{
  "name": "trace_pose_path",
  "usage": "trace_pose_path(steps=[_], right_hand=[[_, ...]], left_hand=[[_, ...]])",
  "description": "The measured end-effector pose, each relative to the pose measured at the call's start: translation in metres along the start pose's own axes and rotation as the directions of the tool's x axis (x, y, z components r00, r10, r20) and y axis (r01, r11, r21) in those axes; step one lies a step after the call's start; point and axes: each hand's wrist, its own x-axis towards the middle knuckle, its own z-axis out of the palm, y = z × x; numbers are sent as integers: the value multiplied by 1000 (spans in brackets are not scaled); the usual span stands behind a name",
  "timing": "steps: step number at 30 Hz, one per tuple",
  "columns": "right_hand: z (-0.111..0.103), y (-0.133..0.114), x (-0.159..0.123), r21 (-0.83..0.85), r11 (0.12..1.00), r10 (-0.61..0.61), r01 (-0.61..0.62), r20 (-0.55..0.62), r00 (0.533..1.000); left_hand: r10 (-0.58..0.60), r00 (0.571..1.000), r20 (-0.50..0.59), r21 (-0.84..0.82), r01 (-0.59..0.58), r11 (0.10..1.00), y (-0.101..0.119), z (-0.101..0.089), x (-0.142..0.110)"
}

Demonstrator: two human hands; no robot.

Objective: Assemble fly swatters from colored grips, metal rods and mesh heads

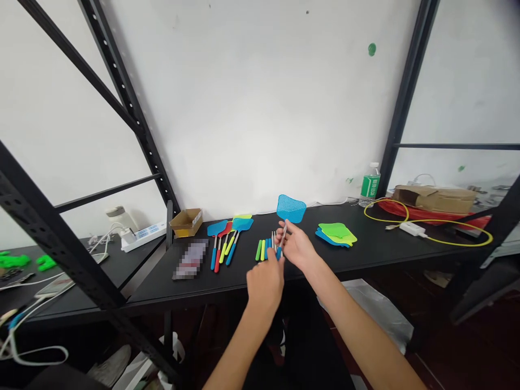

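Observation:
A blue fly swatter is held up in front of me, its mesh head pointing away toward the wall. My left hand is closed around its blue handle. Higher up, my right hand pinches the metal rod just below the head. Several loose handles in green, yellow and blue lie beside my left hand, some with metal rods showing. To their left rest several whole fly swatters in blue, red and yellow. A stack of swatter heads, green, yellow and blue, lies right of my right hand.
On the black table are a small cardboard box and a blurred flat packet at left. A bottle with a green label, a yellow cable and a brown box stand at right. Black metal posts frame both sides.

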Motion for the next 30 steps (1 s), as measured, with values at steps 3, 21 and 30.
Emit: trace_pose_path(steps=[3, 21, 30], right_hand=[[3, -2, 1, 123, 992, 46, -40, -48, 998], [-50, -57, 1, -14, 997, -76, 76, 47, 996], [-57, -2, -15, 8, 997, 72, -73, 105, 992]], left_hand=[[46, 997, 64, -115, -38, 993, 9, 11, -14], [-200, 978, 62, -344, 209, 915, -82, 28, 34], [-92, 996, -15, -377, 79, 923, -85, 42, 73]])
